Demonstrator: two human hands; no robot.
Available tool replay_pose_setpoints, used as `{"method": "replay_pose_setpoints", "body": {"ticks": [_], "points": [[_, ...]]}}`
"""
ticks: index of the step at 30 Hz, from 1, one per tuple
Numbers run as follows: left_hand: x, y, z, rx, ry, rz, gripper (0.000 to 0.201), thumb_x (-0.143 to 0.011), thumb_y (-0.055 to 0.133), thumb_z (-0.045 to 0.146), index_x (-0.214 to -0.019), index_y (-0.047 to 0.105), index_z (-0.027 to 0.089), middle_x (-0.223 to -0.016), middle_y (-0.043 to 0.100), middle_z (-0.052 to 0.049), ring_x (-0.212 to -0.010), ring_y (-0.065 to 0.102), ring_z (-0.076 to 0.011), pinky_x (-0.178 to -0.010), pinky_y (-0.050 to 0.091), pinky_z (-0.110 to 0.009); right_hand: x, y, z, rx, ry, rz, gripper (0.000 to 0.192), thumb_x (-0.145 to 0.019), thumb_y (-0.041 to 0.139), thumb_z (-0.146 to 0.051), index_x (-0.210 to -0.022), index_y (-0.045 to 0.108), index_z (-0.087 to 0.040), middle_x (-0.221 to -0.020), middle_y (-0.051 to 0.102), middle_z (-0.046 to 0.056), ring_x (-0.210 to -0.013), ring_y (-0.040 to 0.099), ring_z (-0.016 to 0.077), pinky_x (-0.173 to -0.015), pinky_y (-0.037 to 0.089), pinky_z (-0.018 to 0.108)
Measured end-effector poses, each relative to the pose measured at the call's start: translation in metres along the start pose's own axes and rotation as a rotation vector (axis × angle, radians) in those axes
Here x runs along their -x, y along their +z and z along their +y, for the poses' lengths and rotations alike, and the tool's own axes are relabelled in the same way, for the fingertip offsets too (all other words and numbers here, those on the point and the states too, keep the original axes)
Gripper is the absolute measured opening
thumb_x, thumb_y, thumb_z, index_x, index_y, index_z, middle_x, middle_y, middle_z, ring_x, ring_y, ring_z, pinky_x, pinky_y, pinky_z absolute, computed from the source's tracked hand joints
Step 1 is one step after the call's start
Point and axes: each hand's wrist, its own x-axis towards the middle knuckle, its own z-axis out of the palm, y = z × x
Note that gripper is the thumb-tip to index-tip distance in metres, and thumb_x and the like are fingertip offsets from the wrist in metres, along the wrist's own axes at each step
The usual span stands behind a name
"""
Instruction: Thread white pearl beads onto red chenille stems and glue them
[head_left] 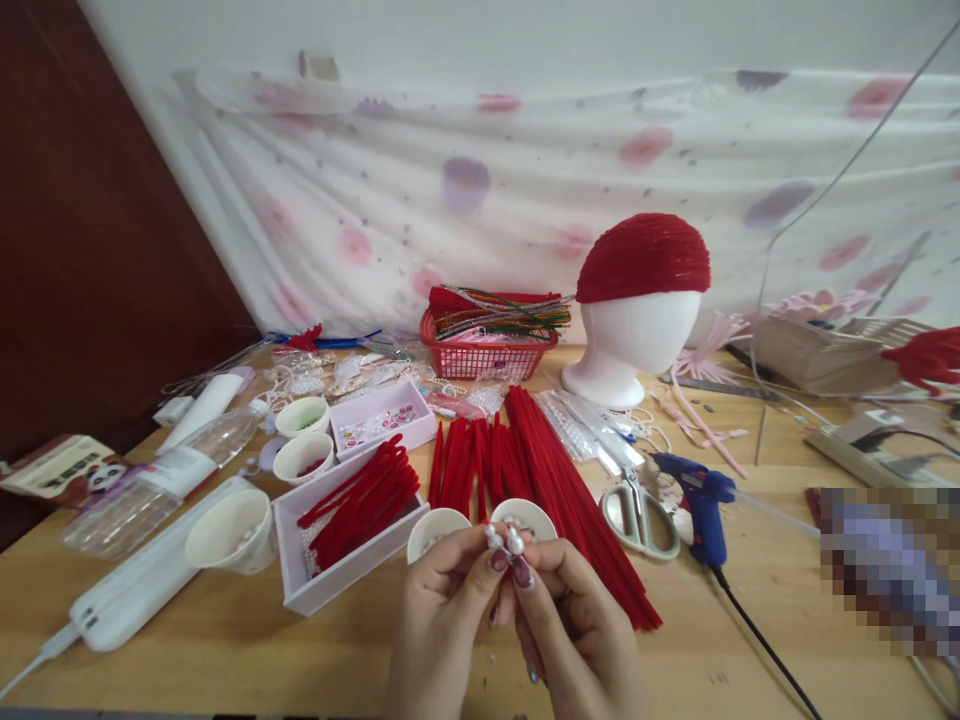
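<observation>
My left hand (pixel 450 600) and my right hand (pixel 574 610) meet low in the middle of the view, thumbs side by side. Pinched between their fingertips are white pearl beads (pixel 514 541); how they are joined is too small to tell. Right behind the fingers stand two white cups, a left cup (pixel 437 528) and a right cup (pixel 534 512), partly hidden by my hands. Red pipe cleaners (pixel 559 480) lie in bundles beyond them. A white box (pixel 345 590) to the left holds shorter red pipe cleaners (pixel 367 505).
A white foam head (pixel 634 345) wears a red cap (pixel 645 258). Scissors (pixel 637 510) and a blue glue gun (pixel 701 505) with a cord lie on the right. A red basket (pixel 487 358) stands at the back. On the left are a cup (pixel 229 530) and a plastic bottle (pixel 112 515).
</observation>
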Motion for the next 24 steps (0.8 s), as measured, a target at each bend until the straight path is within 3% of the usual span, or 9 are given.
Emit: {"method": "replay_pose_setpoints", "body": {"ticks": [4, 8, 10, 12, 14, 16, 20, 24], "points": [[0.002, 0.003, 0.002, -0.025, 0.011, 0.025, 0.038, -0.065, 0.084, 0.051, -0.087, 0.082, 0.019, -0.081, 0.077, -0.009, -0.08, 0.07, -0.0208, -0.072, 0.055, -0.024, 0.0, -0.002, 0.002, 0.007, -0.004, -0.003, 0.037, -0.082, 0.072, -0.054, -0.076, 0.062, -0.019, -0.058, 0.057, -0.002, -0.042, 0.036, 0.0059, -0.041, 0.027, 0.018], [0.005, -0.002, 0.007, -0.186, 0.065, -0.013, 0.037, -0.071, 0.08, 0.046, -0.097, 0.08, 0.021, -0.091, 0.079, -0.009, -0.077, 0.071, -0.0198, -0.07, 0.058, -0.025, -0.001, -0.01, 0.007, -0.002, -0.024, 0.053, 0.033, -0.084, 0.072, -0.051, -0.081, 0.063, -0.019, -0.059, 0.058, -0.002, -0.04, 0.036, 0.0046, -0.039, 0.028, 0.017], [0.005, -0.016, 0.016, -0.367, 0.214, -0.019, 0.026, -0.078, 0.075, 0.039, -0.099, 0.079, 0.025, -0.096, 0.079, -0.006, -0.082, 0.072, -0.0196, -0.073, 0.058, -0.024, -0.004, -0.017, 0.008, -0.012, -0.064, 0.106, 0.031, -0.085, 0.072, -0.048, -0.081, 0.062, -0.019, -0.06, 0.059, -0.002, -0.039, 0.037, 0.0033, -0.038, 0.028, 0.015], [0.003, -0.039, 0.027, -0.676, 0.489, -0.001, 0.014, -0.084, 0.068, 0.028, -0.093, 0.078, 0.028, -0.095, 0.079, -0.003, -0.084, 0.073, -0.0182, -0.077, 0.057, -0.023, -0.007, -0.027, 0.01, -0.026, -0.11, 0.151, 0.029, -0.085, 0.073, -0.046, -0.082, 0.063, -0.019, -0.061, 0.061, -0.002, -0.037, 0.038, 0.0025, -0.037, 0.028, 0.013], [0.0, -0.068, 0.038, -1.013, 0.775, 0.024, 0.017, -0.085, 0.063, 0.019, -0.092, 0.076, 0.027, -0.089, 0.078, -0.002, -0.082, 0.073, -0.0177, -0.082, 0.056, -0.025, -0.012, -0.037, 0.011, -0.042, -0.145, 0.201, 0.027, -0.085, 0.074, -0.044, -0.082, 0.064, -0.02, -0.062, 0.06, -0.002, -0.037, 0.039, 0.0031, -0.036, 0.031, 0.013], [-0.002, -0.096, 0.045, -1.267, 0.919, 0.045, 0.019, -0.088, 0.059, 0.02, -0.097, 0.075, 0.026, -0.09, 0.079, -0.001, -0.082, 0.073, -0.0185, -0.082, 0.056, -0.026, -0.018, -0.047, 0.013, -0.035, -0.157, 0.228, 0.025, -0.084, 0.075, -0.043, -0.083, 0.065, -0.021, -0.061, 0.058, -0.003, -0.039, 0.042, 0.0044, -0.037, 0.036, 0.014], [-0.001, -0.129, 0.045, -1.526, 0.876, 0.073, 0.023, -0.091, 0.05, 0.029, -0.093, 0.074, 0.027, -0.091, 0.079, -0.001, -0.081, 0.075, -0.0205, -0.073, 0.06, -0.028, -0.027, -0.061, 0.021, -0.012, -0.14, 0.223, 0.026, -0.08, 0.079, -0.043, -0.086, 0.066, -0.021, -0.063, 0.06, -0.003, -0.043, 0.047, 0.0063, -0.043, 0.044, 0.017], [-0.001, -0.131, 0.042, -1.51, 0.784, 0.128, 0.027, -0.092, 0.044, 0.027, -0.086, 0.071, 0.026, -0.086, 0.078, -0.002, -0.079, 0.075, -0.0196, -0.07, 0.06, -0.026, -0.032, -0.065, 0.03, 0.014, -0.111, 0.208, 0.028, -0.081, 0.078, -0.044, -0.082, 0.065, -0.019, -0.064, 0.063, -0.001, -0.045, 0.049, 0.0083, -0.045, 0.047, 0.02]]}}
